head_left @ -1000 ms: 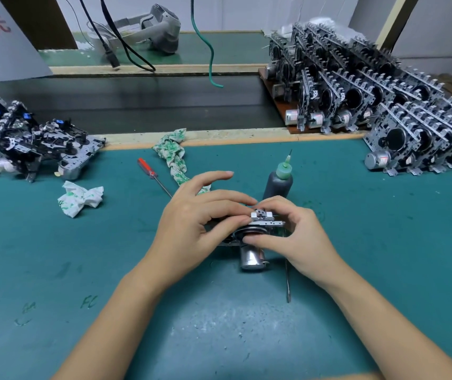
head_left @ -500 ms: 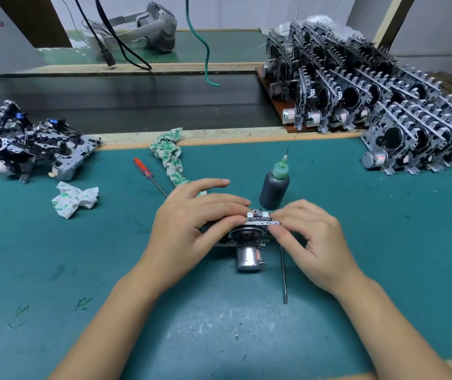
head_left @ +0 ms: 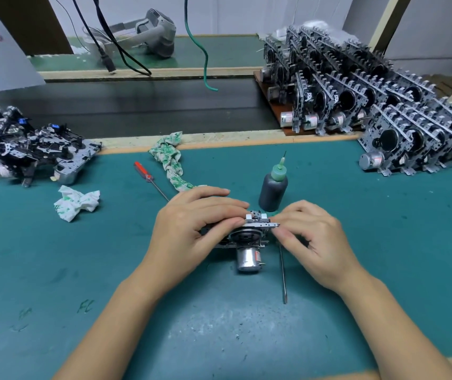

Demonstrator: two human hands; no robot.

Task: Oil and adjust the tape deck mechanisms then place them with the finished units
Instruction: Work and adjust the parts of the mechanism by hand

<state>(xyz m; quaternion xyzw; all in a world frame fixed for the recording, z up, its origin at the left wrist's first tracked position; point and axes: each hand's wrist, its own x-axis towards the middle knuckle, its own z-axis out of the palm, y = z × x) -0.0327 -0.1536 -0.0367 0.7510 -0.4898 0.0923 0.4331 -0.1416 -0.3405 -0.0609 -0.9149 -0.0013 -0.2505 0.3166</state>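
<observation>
While the left hand [head_left: 192, 229] clamps the tape deck mechanism [head_left: 249, 237] on the counter [head_left: 384, 242], the right hand [head_left: 312, 242] pinches its top bracket — small, even nudges look wisest.

Metal tape deck mechanism [head_left: 249, 237] stands edgewise on green mat [head_left: 384, 242], motor nearest.

The counter [head_left: 384, 242] wears a matt teal mat, scuffed and flecked pale near the front, edged with bare light wood. The tape deck mechanism [head_left: 249, 234] is stamped grey metal with a dull sheen; its motor can [head_left: 246, 257] is brushed, brighter steel. The oil bottle [head_left: 273, 192] looks like dark, semi-gloss plastic with a pale green plastic cap and thin metal needle. The screwdriver [head_left: 150, 179] has a glossy red plastic handle and steel shaft. The rag [head_left: 171, 163] is crumpled cloth printed green; the wad [head_left: 78, 201] looks like creased paper.
</observation>
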